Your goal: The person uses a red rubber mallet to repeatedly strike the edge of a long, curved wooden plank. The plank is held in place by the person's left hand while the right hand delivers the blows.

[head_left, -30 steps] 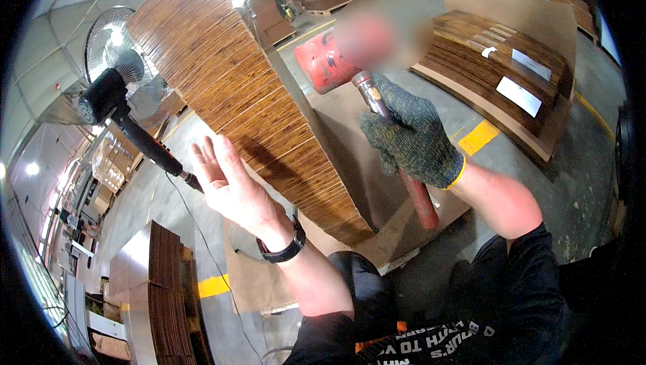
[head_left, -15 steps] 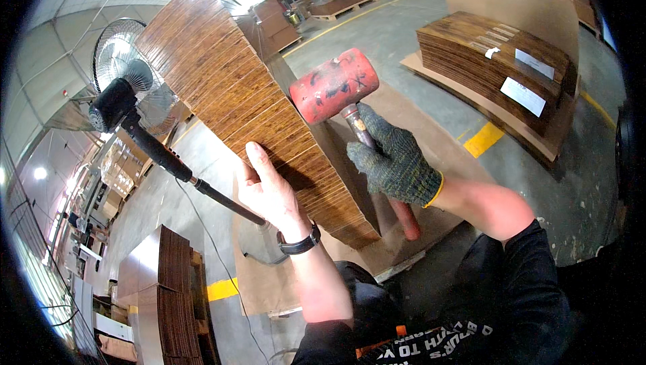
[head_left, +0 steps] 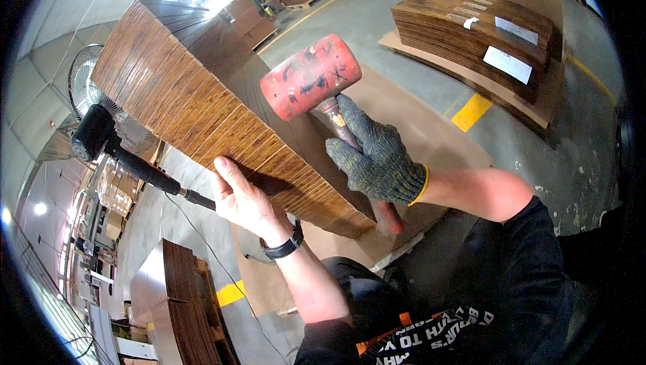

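A tall stack of wood-grain boards (head_left: 222,119) stands in front of me, its banded brown edges facing me and its dark side on the right. My bare left hand (head_left: 245,203), with a black watch at the wrist, grips the stack's lower left side. The thumb lies on the board edges, while some fingertips are hidden behind. In a grey knitted glove with a yellow cuff, my right hand (head_left: 380,156) is closed around the handle of a mallet. The scuffed red mallet head (head_left: 311,77) is raised beside the stack's right side; I cannot tell whether they touch.
A black pedestal fan (head_left: 97,133) stands close to the stack's left. Brown cardboard (head_left: 437,129) lies under the stack. Another board pile (head_left: 464,42) with white papers sits at the far right. Brown panels (head_left: 182,297) are stacked at the lower left, near a cable (head_left: 215,257) on the floor.
The view has shifted, so most things sit further left. More of the stack's dark right side shows now. Both hands keep their grips, and the mallet stays raised beside the stack.
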The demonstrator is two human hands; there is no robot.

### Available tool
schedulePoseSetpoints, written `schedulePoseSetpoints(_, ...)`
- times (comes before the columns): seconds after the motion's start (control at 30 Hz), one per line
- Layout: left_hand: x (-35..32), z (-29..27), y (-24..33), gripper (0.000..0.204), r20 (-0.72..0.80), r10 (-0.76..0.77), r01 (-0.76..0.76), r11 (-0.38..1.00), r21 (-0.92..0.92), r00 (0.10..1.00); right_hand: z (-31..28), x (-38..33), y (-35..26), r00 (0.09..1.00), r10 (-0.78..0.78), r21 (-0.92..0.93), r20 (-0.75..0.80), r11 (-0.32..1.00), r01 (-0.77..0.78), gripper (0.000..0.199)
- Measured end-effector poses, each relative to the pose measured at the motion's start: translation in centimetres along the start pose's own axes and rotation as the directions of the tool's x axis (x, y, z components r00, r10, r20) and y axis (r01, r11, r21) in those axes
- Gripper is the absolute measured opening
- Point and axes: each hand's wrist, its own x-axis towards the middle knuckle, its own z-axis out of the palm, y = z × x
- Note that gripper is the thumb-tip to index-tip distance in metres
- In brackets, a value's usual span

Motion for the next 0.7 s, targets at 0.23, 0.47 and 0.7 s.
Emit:
schedulePoseSetpoints(0.23,-0.07,0.20,-0.14,0.030,-0.019,-0.003,0.003,1.000,0.004,1.000,0.02,-0.03,-0.07,1.000,-0.022,0.096,-0.012,0.995,0.023,0.056)
schedulePoseSetpoints(0.47,-0.02,-0.03,-0.11,0.031,0.009,-0.038,0.039,0.998,-0.043,0.999,0.16,-0.49,-0.03,0.998,-0.017,0.015,0.058,1.000,0.016,0.057)
schedulePoseSetpoints(0.7,0.00,0.08,-0.15,0.031,-0.023,-0.024,0.024,1.000,-0.003,0.999,-0.11,-0.45,-0.05,0.990,0.087,0.097,0.108,0.991,-0.097,0.062)
